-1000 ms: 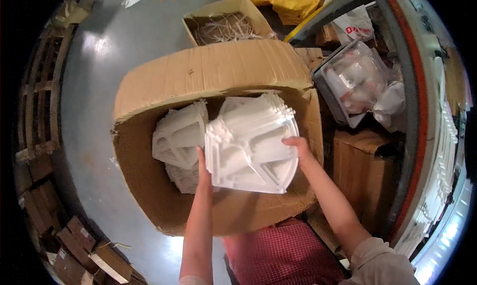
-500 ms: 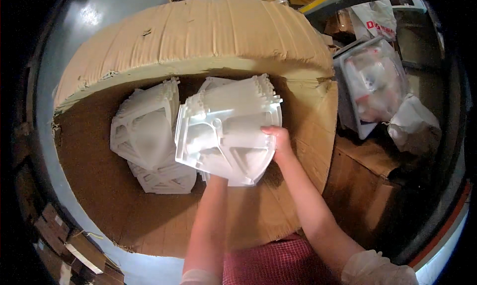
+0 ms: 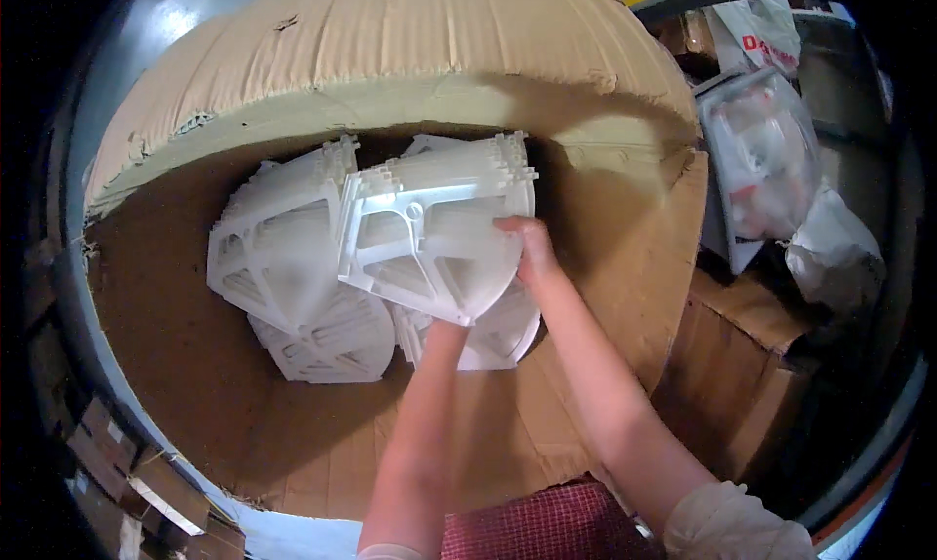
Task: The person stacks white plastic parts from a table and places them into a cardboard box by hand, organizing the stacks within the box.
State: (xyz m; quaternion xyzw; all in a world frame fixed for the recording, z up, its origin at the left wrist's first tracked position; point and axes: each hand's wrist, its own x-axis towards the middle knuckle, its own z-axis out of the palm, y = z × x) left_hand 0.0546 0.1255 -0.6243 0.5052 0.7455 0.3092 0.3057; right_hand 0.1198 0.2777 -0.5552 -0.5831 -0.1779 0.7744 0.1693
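Observation:
Inside the cardboard box, both my hands hold a stack of white, fan-shaped plastic frames [image 3: 439,219]. My right hand [image 3: 530,250] is closed on the right side of the stack, thumb on its upper face. From below, my left hand [image 3: 451,334] reaches under the near end; its fingers are hidden beneath the frames. The held stack is over another pile of similar frames [image 3: 503,343], which shows partly below it. To the left rests a further pile of white frames [image 3: 283,238], with more frames [image 3: 327,340] at its near end.
The tall cardboard box [image 3: 390,43] surrounds my hands, its far wall bending up and its right wall [image 3: 673,258] beside my right forearm. Outside, on the right, are a plastic-wrapped item [image 3: 766,155], a crumpled white bag [image 3: 835,248] and a brown carton [image 3: 727,375].
The held stack has shifted slightly away from me, together with both hands. More of the pile beneath it now shows. The view has also moved a little.

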